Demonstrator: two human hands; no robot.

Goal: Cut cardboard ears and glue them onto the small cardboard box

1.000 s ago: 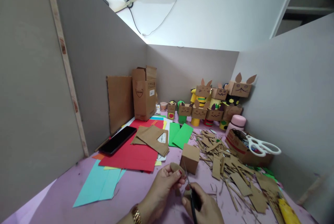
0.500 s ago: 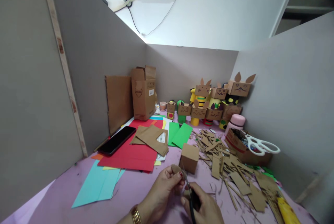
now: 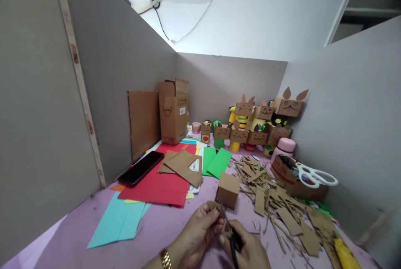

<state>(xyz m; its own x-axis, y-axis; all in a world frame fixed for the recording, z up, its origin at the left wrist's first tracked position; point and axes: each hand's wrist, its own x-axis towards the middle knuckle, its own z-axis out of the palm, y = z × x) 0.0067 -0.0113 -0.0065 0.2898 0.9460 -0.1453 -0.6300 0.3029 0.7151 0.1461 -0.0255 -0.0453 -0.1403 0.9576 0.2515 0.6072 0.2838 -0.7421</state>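
Observation:
Low in the middle of the head view, my left hand [image 3: 200, 229] pinches a small brown cardboard piece [image 3: 213, 205] between thumb and fingers. A gold bracelet is on that wrist. My right hand [image 3: 246, 246] is closed on black-handled scissors [image 3: 233, 246], whose blades point up beside the piece, close to my left fingertips. Whether the blades are apart is too small to tell. Just beyond both hands stands a small brown cardboard cube [image 3: 228, 189].
Cardboard scraps [image 3: 272, 196] cover the right side, beside a box [image 3: 288, 179] with white scissors [image 3: 313, 175]. Left are red paper [image 3: 156, 189], blue paper [image 3: 117, 221] and a phone [image 3: 142, 168]. Cardboard animal figures [image 3: 239, 133] and a tall box [image 3: 173, 114] stand behind.
The held piece and the scissors have shifted slightly relative to each other, and my left hand has moved a little lower. Both hands keep their holds.

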